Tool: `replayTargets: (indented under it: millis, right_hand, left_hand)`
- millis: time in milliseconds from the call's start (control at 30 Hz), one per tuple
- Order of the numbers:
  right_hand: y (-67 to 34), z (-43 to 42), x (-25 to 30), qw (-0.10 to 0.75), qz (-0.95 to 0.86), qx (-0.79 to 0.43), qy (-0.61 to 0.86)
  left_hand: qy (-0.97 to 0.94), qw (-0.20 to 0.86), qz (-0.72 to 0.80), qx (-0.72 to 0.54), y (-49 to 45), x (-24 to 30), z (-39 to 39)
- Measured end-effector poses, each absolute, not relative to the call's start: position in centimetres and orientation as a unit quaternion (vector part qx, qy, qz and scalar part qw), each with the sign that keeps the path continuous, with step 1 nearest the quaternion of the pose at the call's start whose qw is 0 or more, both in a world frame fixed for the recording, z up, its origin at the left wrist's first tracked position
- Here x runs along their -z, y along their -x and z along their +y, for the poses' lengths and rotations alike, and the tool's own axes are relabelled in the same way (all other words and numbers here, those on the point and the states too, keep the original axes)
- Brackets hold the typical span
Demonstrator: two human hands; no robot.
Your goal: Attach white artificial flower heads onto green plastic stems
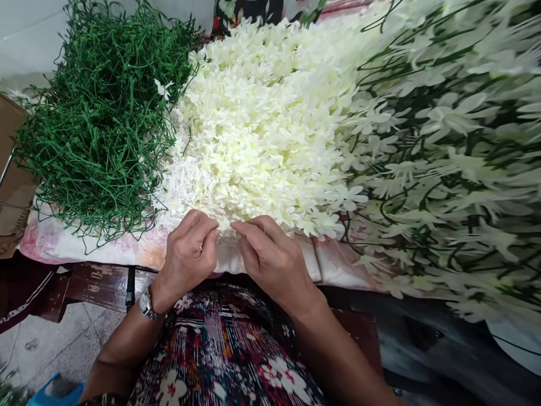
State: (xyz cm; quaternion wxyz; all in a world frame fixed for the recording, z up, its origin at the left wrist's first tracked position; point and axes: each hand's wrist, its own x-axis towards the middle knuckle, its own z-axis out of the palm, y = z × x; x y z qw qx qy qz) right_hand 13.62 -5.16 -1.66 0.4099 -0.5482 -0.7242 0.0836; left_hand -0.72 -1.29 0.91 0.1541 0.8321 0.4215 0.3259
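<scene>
My left hand [188, 252] and my right hand [270, 256] meet at the near edge of a big heap of loose cream-white artificial flower heads [270, 124]. Both hands are closed in a pinch, fingertips almost touching each other. Whatever they pinch is small, pale and hidden by the fingers. A bunch of thin white stamen threads [182, 186] lies just above my left hand. A wristwatch [147, 305] sits on my left wrist.
A mound of green plastic stems [101, 118] fills the left. Assembled white flowers on green stems [456, 169] pile up on the right. All rest on a floral cloth [63, 242] over a wooden bench [101, 285]. A cardboard box [12, 169] stands far left.
</scene>
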Motion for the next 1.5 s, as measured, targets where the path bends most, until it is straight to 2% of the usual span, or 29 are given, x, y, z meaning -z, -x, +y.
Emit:
replayTargets:
  millis: [100, 200, 433, 533, 767, 1133, 1500]
  right_hand:
    - [-13.8, -5.3, 1.7, 0.406, -0.724, -0.071, 0.553]
    - [-14.0, -5.5, 1.2, 0.441, -0.707, -0.087, 0.546]
    - [-13.4, -6.0, -0.6, 0.521, -0.676, -0.163, 0.495]
    - [-12.7, -6.1, -1.1, 0.523, -0.68, -0.172, 0.485]
    - [-11.9, -5.9, -1.3, 0.509, -0.689, -0.14, 0.496]
    - [-11.8, -5.7, -1.9, 0.471, -0.714, -0.141, 0.498]
    - [-11.7, -5.5, -1.8, 0.476, -0.718, -0.154, 0.485]
  left_hand:
    - [-0.823, 0.171, 0.428, -0.331, 0.8, -1.0, -1.4]
    - [-0.787, 0.229, 0.441, -0.365, 0.8, -1.2, -1.3]
    - [-0.524, 0.578, 0.423, -0.462, 1.1, -1.2, -1.6]
    - [-0.444, 0.656, 0.399, -0.462, 1.0, -0.9, -2.1]
    - [-0.449, 0.661, 0.363, -0.48, 1.0, -0.4, -2.6]
    - [-0.477, 0.613, 0.402, -0.485, 1.0, -0.1, -2.8]
    - [-0.456, 0.602, 0.418, -0.504, 1.3, 0.6, -2.8]
